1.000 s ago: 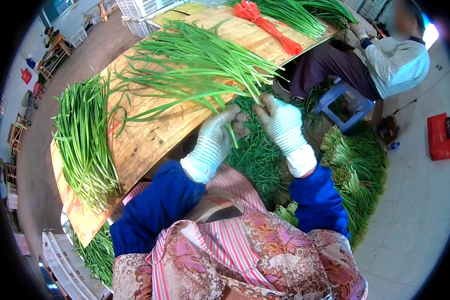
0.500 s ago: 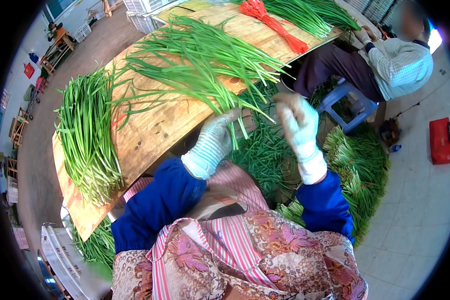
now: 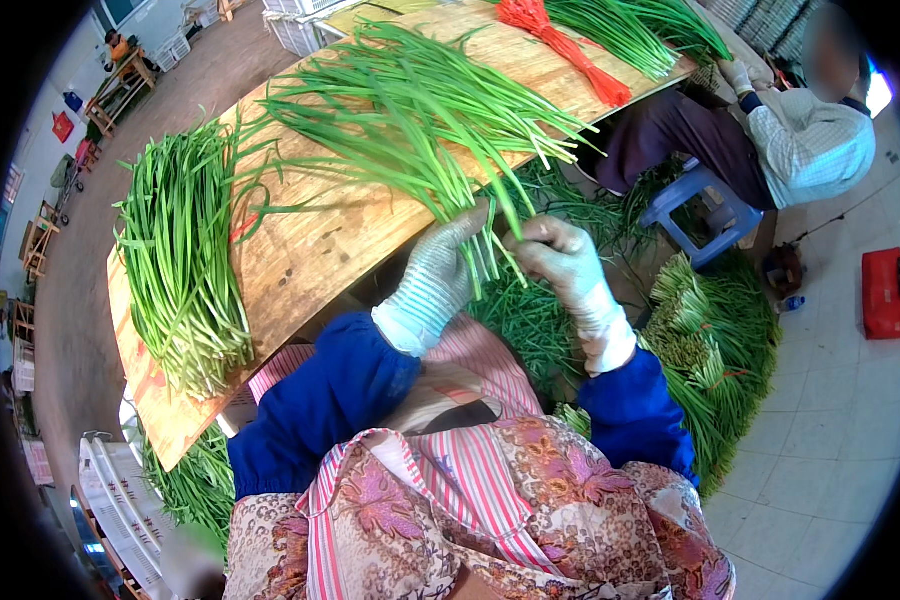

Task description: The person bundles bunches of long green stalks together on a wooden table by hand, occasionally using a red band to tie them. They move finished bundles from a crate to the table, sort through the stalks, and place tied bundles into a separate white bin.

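My left hand (image 3: 428, 278), in a pale ribbed glove, is closed around the lower stalks of a few garlic chives (image 3: 432, 182), whose green leaves trail over the board. Their cut ends poke out past my thumb. Just to the right, my right hand (image 3: 568, 266), gloved too, pinches a chive stalk near the ends of that bunch. Beyond both hands a loose heap of chives (image 3: 410, 75) lies across the wooden board (image 3: 315, 262), partly under the held leaves. A thick pile of chives (image 3: 182, 265) rests at the board's left end, its pale ends toward me.
Red ties (image 3: 565, 52) and more chives (image 3: 610, 30) lie at the board's far side. Leaf scraps (image 3: 530, 330) cover the floor below my hands. Tied chive bundles (image 3: 715, 350) stand at right. Beyond a blue stool (image 3: 700, 215) sits another person (image 3: 810, 140).
My right hand has come left and down from beside the bunch to pinch a stalk at it. My left hand keeps its hold, almost unmoved.
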`<action>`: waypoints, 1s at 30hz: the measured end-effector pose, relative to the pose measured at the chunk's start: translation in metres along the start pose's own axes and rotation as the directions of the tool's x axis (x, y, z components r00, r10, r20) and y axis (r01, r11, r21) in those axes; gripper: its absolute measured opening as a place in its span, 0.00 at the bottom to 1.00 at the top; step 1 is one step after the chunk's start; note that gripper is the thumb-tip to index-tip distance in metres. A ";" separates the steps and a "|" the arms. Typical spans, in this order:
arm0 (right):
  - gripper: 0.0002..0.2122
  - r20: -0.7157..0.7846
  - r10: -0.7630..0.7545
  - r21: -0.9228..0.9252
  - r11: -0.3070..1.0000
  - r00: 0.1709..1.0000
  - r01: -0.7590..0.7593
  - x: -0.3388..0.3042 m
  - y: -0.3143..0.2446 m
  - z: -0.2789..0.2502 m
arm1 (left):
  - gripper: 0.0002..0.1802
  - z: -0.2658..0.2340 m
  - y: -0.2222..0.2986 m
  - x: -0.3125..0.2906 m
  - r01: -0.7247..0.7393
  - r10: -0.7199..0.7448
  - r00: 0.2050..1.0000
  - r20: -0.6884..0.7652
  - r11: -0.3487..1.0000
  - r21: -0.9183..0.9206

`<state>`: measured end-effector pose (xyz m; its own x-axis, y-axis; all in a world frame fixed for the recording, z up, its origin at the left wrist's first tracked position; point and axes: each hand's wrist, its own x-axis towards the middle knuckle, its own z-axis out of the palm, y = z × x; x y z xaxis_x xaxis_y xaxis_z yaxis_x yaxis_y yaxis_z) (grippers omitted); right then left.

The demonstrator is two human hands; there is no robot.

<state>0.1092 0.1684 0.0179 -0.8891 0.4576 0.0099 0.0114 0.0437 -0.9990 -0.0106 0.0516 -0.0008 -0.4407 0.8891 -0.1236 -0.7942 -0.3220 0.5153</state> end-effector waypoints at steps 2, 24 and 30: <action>0.04 0.048 0.093 0.044 0.994 0.994 -0.095 -0.016 0.007 -0.023 | 0.21 0.004 -0.001 -0.001 -0.026 0.025 0.999 -0.031 0.998 -0.056; 0.11 0.181 -0.052 -0.914 0.359 0.982 0.188 -0.013 0.044 -0.064 | 0.13 -0.001 0.022 -0.021 -0.046 0.046 0.997 -0.064 0.999 0.011; 0.10 -0.220 -0.092 -0.420 0.907 0.971 -0.009 0.032 0.018 -0.012 | 0.09 0.008 0.023 -0.022 -0.058 0.093 0.960 -0.266 0.989 0.138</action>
<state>0.0864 0.1945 0.0006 -0.7637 0.6359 0.1113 0.2107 0.4085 -0.8881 -0.0160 0.0271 0.0205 -0.6078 0.7368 -0.2961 -0.7023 -0.3248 0.6335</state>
